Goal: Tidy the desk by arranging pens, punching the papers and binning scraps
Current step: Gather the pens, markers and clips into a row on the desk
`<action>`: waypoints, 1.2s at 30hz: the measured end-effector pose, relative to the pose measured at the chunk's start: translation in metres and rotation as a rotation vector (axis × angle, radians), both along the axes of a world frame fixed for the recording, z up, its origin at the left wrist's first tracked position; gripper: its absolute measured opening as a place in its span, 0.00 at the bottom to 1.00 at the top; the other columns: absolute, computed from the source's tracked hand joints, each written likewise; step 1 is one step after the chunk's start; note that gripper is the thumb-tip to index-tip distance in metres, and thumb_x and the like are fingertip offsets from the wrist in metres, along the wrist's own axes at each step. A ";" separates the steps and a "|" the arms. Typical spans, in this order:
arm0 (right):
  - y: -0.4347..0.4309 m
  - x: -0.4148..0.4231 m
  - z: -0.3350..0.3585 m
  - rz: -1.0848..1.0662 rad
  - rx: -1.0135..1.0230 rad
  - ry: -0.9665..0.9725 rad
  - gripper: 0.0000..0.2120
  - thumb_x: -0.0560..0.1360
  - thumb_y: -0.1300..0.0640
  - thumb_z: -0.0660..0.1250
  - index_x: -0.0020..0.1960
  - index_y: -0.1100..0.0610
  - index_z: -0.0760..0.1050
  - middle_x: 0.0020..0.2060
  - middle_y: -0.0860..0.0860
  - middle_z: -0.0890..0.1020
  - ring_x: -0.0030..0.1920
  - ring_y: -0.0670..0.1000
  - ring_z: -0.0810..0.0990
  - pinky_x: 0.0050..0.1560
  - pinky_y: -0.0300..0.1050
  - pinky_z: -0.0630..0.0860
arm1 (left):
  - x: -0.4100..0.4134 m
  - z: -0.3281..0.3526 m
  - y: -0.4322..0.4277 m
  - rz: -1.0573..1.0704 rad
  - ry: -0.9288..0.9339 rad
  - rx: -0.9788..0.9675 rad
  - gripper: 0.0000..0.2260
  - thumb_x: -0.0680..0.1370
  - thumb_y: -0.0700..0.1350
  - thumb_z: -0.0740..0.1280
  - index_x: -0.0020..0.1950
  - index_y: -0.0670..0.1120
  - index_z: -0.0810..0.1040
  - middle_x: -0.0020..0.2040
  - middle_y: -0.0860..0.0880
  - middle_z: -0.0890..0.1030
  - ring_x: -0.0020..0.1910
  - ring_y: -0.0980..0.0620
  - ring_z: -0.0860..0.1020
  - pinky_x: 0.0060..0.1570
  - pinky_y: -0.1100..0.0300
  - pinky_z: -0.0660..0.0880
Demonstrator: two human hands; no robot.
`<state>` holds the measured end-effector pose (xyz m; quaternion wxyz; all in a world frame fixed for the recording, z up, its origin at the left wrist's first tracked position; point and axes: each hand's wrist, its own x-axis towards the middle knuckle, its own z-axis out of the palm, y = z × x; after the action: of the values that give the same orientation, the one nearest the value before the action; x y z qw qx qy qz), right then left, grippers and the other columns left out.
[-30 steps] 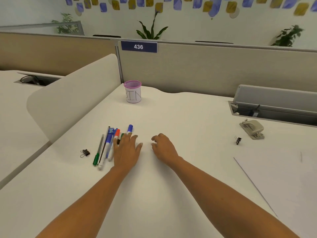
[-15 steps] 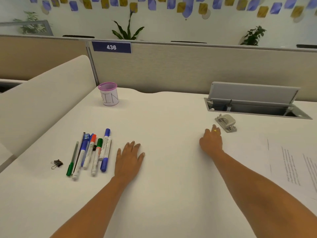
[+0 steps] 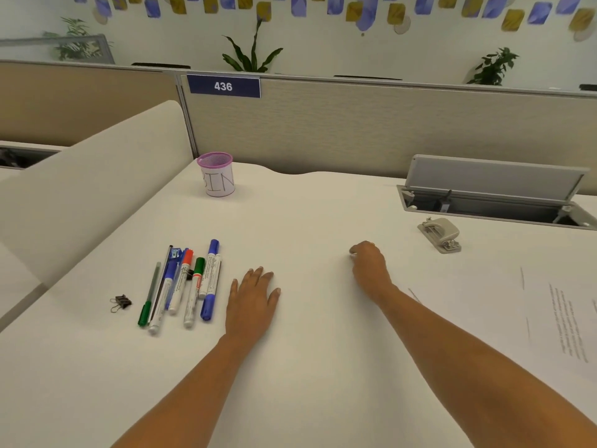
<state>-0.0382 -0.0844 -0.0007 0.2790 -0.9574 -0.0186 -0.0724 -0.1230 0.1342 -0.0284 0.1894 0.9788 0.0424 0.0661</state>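
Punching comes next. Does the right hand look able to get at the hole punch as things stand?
Probably yes: the hole punch lies just beyond the right hand, with only bare desk between them.

Right hand (image 3: 368, 268), centre right: curled fingers hide any contents. Papers (image 3: 568, 321), right edge: cut off, print too blurred to read. Clip (image 3: 190, 273) among pens (image 3: 180, 282): mostly covered
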 end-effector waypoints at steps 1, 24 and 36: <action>0.014 -0.002 0.000 0.040 0.046 -0.002 0.17 0.74 0.72 0.55 0.61 0.66 0.73 0.60 0.61 0.75 0.62 0.57 0.72 0.61 0.41 0.64 | -0.002 0.001 0.001 0.005 -0.009 0.013 0.20 0.81 0.52 0.52 0.73 0.50 0.63 0.76 0.52 0.59 0.76 0.55 0.54 0.75 0.54 0.44; 0.175 -0.049 -0.014 0.374 0.301 0.136 0.15 0.75 0.61 0.65 0.61 0.61 0.76 0.56 0.58 0.76 0.54 0.54 0.78 0.55 0.38 0.70 | -0.039 0.008 0.116 0.279 0.024 0.112 0.20 0.81 0.53 0.52 0.73 0.51 0.62 0.76 0.51 0.60 0.75 0.52 0.56 0.72 0.43 0.53; 0.209 -0.053 -0.007 0.363 0.327 0.276 0.18 0.73 0.65 0.65 0.63 0.62 0.74 0.59 0.59 0.75 0.58 0.55 0.77 0.60 0.40 0.70 | -0.040 0.006 0.133 0.247 0.000 0.020 0.19 0.82 0.49 0.51 0.73 0.50 0.64 0.75 0.49 0.63 0.75 0.50 0.58 0.72 0.46 0.57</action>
<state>-0.0909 0.1251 -0.0072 0.4381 -0.8814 -0.1397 0.1076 -0.1634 0.2669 -0.0221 0.1698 0.9679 0.1622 0.0893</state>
